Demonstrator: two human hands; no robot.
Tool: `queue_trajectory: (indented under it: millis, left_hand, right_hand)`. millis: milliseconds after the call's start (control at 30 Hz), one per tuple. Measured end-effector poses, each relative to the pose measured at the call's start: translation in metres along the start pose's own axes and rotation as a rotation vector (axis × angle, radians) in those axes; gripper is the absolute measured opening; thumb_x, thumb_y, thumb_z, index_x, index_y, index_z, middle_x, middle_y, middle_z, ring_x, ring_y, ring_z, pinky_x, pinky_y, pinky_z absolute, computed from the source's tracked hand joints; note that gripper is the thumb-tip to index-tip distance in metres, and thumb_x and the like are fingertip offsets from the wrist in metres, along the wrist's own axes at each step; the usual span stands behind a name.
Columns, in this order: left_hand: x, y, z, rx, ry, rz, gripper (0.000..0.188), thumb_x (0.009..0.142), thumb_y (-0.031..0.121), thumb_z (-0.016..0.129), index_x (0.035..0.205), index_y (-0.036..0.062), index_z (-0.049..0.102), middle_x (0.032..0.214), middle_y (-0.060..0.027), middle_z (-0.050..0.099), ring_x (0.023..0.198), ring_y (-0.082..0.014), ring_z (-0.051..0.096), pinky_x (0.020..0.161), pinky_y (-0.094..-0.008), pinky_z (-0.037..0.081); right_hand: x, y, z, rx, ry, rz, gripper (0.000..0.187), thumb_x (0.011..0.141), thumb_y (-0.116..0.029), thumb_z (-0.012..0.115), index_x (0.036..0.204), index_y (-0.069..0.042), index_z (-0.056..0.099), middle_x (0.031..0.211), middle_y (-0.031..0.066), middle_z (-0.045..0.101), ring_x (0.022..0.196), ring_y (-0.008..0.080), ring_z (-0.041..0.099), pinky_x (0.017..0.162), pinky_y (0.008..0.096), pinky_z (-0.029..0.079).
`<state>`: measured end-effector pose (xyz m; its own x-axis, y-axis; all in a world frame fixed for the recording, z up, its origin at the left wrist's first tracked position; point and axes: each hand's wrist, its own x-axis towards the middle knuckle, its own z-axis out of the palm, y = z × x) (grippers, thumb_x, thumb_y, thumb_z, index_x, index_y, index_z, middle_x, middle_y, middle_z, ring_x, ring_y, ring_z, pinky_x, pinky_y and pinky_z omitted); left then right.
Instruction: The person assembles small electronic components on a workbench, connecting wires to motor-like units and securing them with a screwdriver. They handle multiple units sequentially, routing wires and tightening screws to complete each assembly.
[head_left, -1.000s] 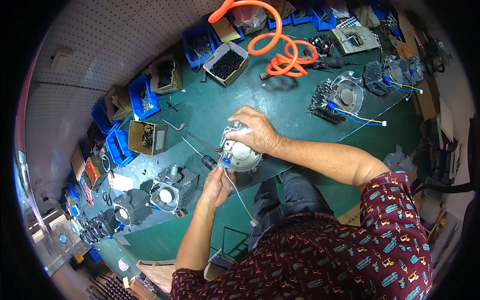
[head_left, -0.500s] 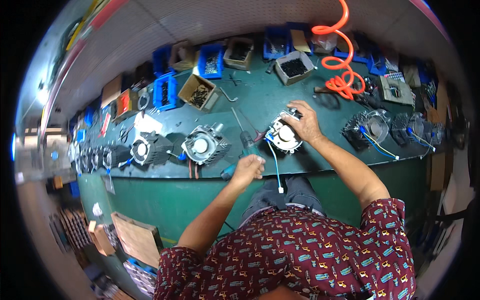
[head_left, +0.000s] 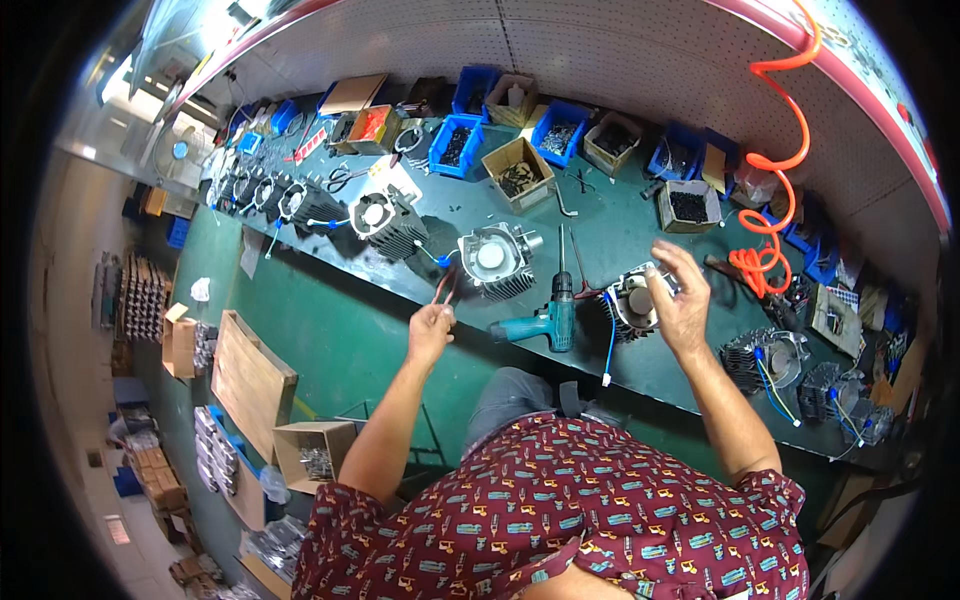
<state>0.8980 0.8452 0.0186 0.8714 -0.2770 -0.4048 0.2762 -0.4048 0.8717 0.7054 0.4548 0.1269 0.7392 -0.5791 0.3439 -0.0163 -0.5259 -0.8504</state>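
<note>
At the bench's front edge, my left hand (head_left: 430, 332) closes its fingers on the ends of two red handles (head_left: 446, 288), which look like pliers; their head is hidden. Just beyond is a finned metal motor housing (head_left: 492, 256) with a round pale centre. My right hand (head_left: 684, 300) is raised with its fingers apart, over the right side of another motor housing (head_left: 634, 304), partly covering it. A blue-and-white wire with a white plug (head_left: 608, 378) hangs from this housing. Between my hands a teal cordless drill (head_left: 552, 322) lies on the bench, its long bit pointing away.
More finned housings (head_left: 388, 222) line the bench on the left, and others (head_left: 768, 360) with wires on the right. Blue bins (head_left: 456, 146) and cardboard boxes (head_left: 520, 174) of small parts stand behind. An orange coiled hose (head_left: 780, 195) hangs at the right. A wooden board (head_left: 250, 385) leans below.
My left hand has let go of the drill and moved left to the red handles. My right hand has lifted off the housing with its fingers opened. The view has turned left.
</note>
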Motion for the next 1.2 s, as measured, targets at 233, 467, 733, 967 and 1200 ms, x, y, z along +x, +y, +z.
queue_trajectory:
  millis: [233,467,733,967,1200]
  left_hand:
    - [0.072,0.002,0.004,0.568,0.413,0.394,0.046,0.081,0.013,0.081,0.121,0.0082,0.059,0.114,-0.0132,0.061,0.107,-0.0330,0.060,0.089,-0.0459,0.052]
    - [0.117,0.007,-0.014,0.633,0.165,0.602,0.049,0.076,0.011,0.084,0.117,0.0090,0.058,0.116,-0.0134,0.059,0.113,-0.0370,0.056,0.096,-0.0497,0.046]
    - [0.139,-0.009,-0.038,-0.090,-0.667,0.102,0.029,0.106,0.011,0.055,0.134,0.0052,0.053,0.103,-0.0080,0.071,0.094,-0.0134,0.064,0.082,-0.0329,0.053]
    - [0.135,0.005,-0.051,-0.579,-0.753,-0.391,0.026,0.111,0.020,0.046,0.134,0.0095,0.054,0.116,-0.0140,0.073,0.101,-0.0204,0.068,0.091,-0.0365,0.056]
    - [0.136,0.006,-0.055,-0.695,-0.756,-0.494,0.026,0.112,0.023,0.044,0.129,0.0084,0.057,0.116,-0.0155,0.072,0.094,-0.0209,0.069,0.084,-0.0368,0.059]
  right_hand:
    - [-0.061,-0.083,0.028,0.207,-0.175,0.108,0.017,0.090,0.002,0.070,0.106,0.004,0.072,0.105,0.0141,0.075,0.093,0.0185,0.071,0.084,0.0314,0.056]
    - [-0.070,-0.126,0.140,0.474,-0.214,0.551,0.019,0.100,-0.009,0.067,0.112,0.004,0.073,0.101,0.0087,0.073,0.086,0.0110,0.068,0.071,0.0248,0.058]
    - [-0.054,-0.082,0.293,0.004,-0.595,0.370,0.031,0.095,-0.023,0.071,0.113,0.003,0.073,0.100,0.0139,0.076,0.088,0.0198,0.071,0.078,0.0353,0.057]
    - [-0.064,-0.072,0.369,0.439,-0.548,1.112,0.024,0.098,-0.025,0.067,0.101,-0.001,0.067,0.082,0.0098,0.072,0.071,0.0179,0.069,0.062,0.0311,0.054]
    - [-0.060,-0.095,0.371,0.272,-0.497,0.939,0.023,0.101,-0.024,0.057,0.095,-0.002,0.059,0.069,0.0051,0.059,0.062,0.0161,0.065,0.056,0.0332,0.053]
